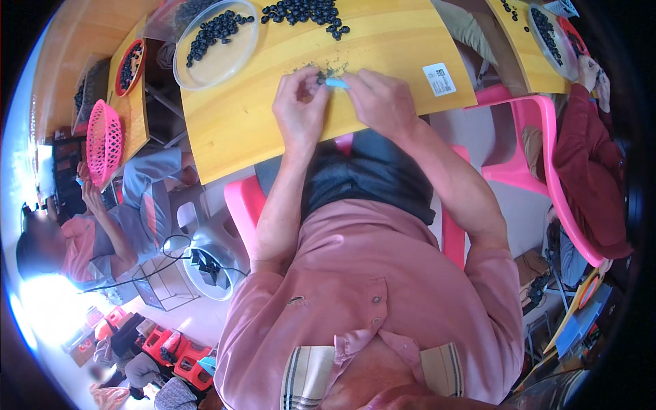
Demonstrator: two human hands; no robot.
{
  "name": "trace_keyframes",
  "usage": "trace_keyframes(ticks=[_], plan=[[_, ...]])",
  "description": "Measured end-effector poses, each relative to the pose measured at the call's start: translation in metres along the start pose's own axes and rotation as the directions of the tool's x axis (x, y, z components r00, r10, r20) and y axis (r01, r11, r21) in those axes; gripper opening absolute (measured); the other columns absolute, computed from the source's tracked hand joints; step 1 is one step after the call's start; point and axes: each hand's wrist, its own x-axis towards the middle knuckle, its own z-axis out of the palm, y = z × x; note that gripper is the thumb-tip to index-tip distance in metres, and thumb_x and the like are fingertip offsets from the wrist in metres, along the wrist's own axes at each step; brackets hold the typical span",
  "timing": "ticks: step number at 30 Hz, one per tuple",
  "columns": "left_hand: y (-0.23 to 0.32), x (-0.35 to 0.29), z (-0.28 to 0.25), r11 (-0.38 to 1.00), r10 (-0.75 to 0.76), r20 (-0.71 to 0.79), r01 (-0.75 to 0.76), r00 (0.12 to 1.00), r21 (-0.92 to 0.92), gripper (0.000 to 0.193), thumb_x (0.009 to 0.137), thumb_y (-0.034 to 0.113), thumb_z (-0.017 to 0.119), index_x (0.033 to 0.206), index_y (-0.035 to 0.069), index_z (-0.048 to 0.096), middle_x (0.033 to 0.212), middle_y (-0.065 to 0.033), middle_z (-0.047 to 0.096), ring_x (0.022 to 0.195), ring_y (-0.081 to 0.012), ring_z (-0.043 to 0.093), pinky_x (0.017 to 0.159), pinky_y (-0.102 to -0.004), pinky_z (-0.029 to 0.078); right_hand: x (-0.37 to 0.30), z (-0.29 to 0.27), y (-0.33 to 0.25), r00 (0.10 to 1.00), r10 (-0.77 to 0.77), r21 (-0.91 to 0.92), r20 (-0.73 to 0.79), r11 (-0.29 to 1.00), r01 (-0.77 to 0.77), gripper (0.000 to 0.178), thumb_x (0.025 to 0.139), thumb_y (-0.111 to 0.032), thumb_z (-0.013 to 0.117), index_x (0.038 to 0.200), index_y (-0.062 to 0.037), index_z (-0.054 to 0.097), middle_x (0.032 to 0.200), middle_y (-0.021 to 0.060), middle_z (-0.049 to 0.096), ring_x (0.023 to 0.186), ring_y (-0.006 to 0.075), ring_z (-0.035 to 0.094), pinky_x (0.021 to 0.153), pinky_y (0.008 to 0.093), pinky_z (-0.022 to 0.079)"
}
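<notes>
Over the front part of the yellow table [232,130], my two hands meet close together. My left hand [301,106] is closed, pinching a small black round piece [320,79] at the fingertips, mostly hidden by them. My right hand [384,102] grips a small light-blue tool [336,83] whose end points at that piece; its tip is too small to make out. Dark crumbs [335,70] lie scattered just beyond my fingers. Farther back sits a heap of black round pieces [301,10].
A clear round tray [254,42] with more black pieces stands at the back left. A white label [439,80] is stuck at the table's right. Co-workers sit at tables on both sides, with a pink basket [104,140] at left and a pink chair [547,137] at right.
</notes>
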Motion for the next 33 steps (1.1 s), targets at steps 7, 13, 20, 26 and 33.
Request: trace_keyframes(ticks=[7, 13, 20, 26, 33], plan=[[-0.0006, 0.0005, 0.0006, 1.000, 0.007, 0.005, -0.007, 1.000, 0.002, 0.028, 0.084, -0.006, 0.080, 0.111, 0.001, 0.073, 0.096, -0.0050, 0.065, 0.085, -0.0116, 0.064, 0.076, -0.0249, 0.055, -0.0005, 0.0011, 0.0010, 1.000, 0.013, -0.004, 0.008, 1.000, -0.013, 0.005, 0.090, -0.011, 0.068, 0.091, -0.0073, 0.064, 0.075, 0.0065, 0.059, 0.069, 0.0235, 0.068, 0.059, 0.0385, 0.055], [-0.0062, -0.0008, -0.0025, 0.996, -0.060, 0.051, 0.063, 0.997, -0.064, 0.034, 0.091, -0.007, 0.077, 0.121, -0.002, 0.064, 0.103, -0.0055, 0.069, 0.092, -0.0109, 0.068, 0.083, -0.0243, 0.055, -0.0004, 0.0025, -0.0005, 1.000, 0.030, -0.006, 0.009, 1.000, -0.030, 0.004, 0.089, -0.009, 0.067, 0.091, -0.0068, 0.064, 0.075, 0.0073, 0.060, 0.070, 0.0243, 0.069, 0.059, 0.0391, 0.055], [-0.0041, -0.0013, -0.0007, 0.974, -0.130, 0.018, 0.131, 0.991, -0.184, 0.031, 0.089, -0.004, 0.079, 0.117, -0.001, 0.067, 0.096, -0.0041, 0.069, 0.086, -0.0098, 0.066, 0.080, -0.0242, 0.055, -0.0026, 0.0039, 0.0009, 0.998, 0.053, -0.011, 0.036, 0.999, -0.052, 0.015, 0.091, -0.010, 0.072, 0.104, -0.0051, 0.072, 0.079, 0.0091, 0.063, 0.071, 0.0277, 0.069, 0.061, 0.0400, 0.055], [-0.0007, -0.0046, -0.0040, 0.975, -0.131, 0.020, 0.132, 0.991, -0.178, 0.032, 0.090, -0.004, 0.079, 0.119, -0.002, 0.067, 0.099, -0.0051, 0.069, 0.089, -0.0102, 0.068, 0.080, -0.0238, 0.055, 0.0003, 0.0055, 0.0081, 0.978, 0.196, -0.088, 0.074, 0.978, -0.189, 0.004, 0.092, -0.010, 0.064, 0.093, -0.0075, 0.067, 0.079, 0.0086, 0.065, 0.073, 0.0276, 0.073, 0.060, 0.0420, 0.058], [-0.0032, -0.0039, -0.0092, 1.000, 0.013, 0.009, -0.013, 1.000, 0.017, 0.018, 0.088, -0.003, 0.079, 0.106, 0.001, 0.076, 0.101, -0.0058, 0.068, 0.084, -0.0120, 0.066, 0.077, -0.0246, 0.053, -0.0006, 0.0074, 0.0079, 0.982, 0.174, -0.075, 0.075, 0.983, -0.169, 0.004, 0.092, -0.011, 0.064, 0.091, -0.0074, 0.066, 0.078, 0.0084, 0.065, 0.073, 0.0279, 0.073, 0.060, 0.0429, 0.058]])
